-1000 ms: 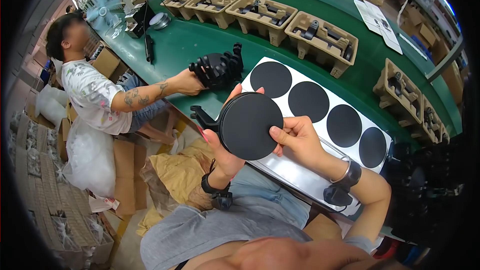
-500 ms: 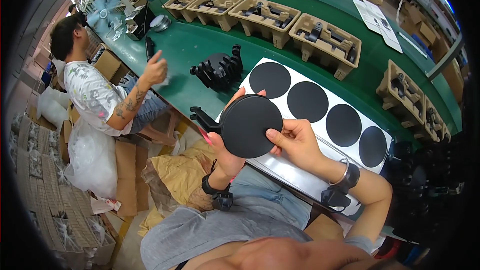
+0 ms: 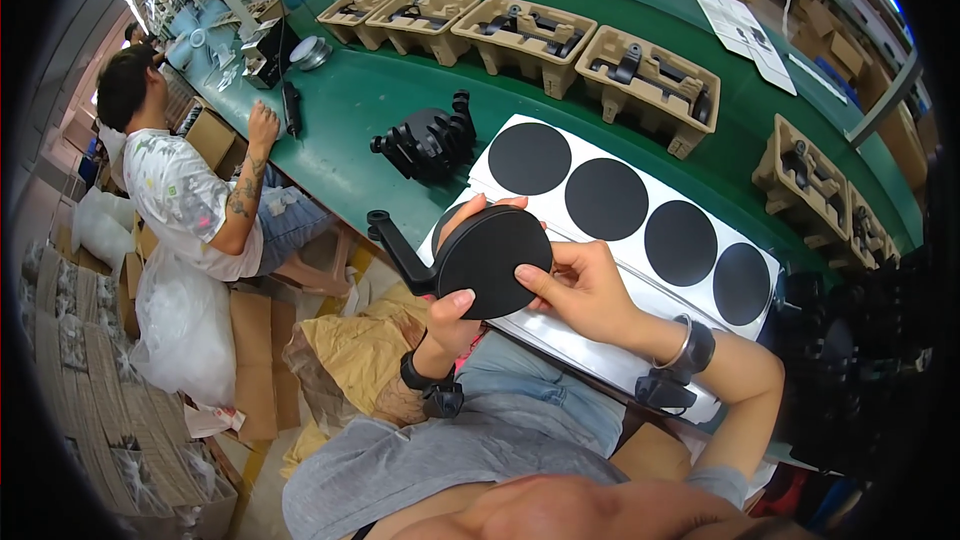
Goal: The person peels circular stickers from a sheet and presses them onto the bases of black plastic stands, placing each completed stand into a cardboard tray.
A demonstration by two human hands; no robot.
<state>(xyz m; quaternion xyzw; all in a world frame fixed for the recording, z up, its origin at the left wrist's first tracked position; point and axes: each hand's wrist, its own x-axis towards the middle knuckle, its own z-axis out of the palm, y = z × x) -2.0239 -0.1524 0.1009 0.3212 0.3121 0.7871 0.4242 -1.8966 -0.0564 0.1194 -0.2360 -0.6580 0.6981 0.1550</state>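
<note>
Between my two hands is a black round disc base point(image 3: 490, 265) with a short arm jutting from its left side. My left hand point(image 3: 455, 315) grips it from below and behind, the thumb on its lower front edge and fingertips over its top rim. My right hand point(image 3: 585, 290) pinches the right edge, thumb on the flat face. Just beyond lies a white sheet point(image 3: 610, 155) bearing a row of black round pads point(image 3: 605, 200). A cluster of similar black parts with arms point(image 3: 430, 143) stands on the green table, left of the sheet.
Brown moulded pulp trays point(image 3: 525, 40) holding black parts line the far side of the green table point(image 3: 350, 105); others sit at right point(image 3: 800, 180). A co-worker point(image 3: 190, 170) sits at left, a hand near a black tool point(image 3: 291, 108). Cardboard and plastic bags point(image 3: 185, 320) lie at lower left.
The disc has tilted and shifted slightly left in my hands; my left thumb now rests on its front edge. The co-worker's hand has moved left, away from my side.
</note>
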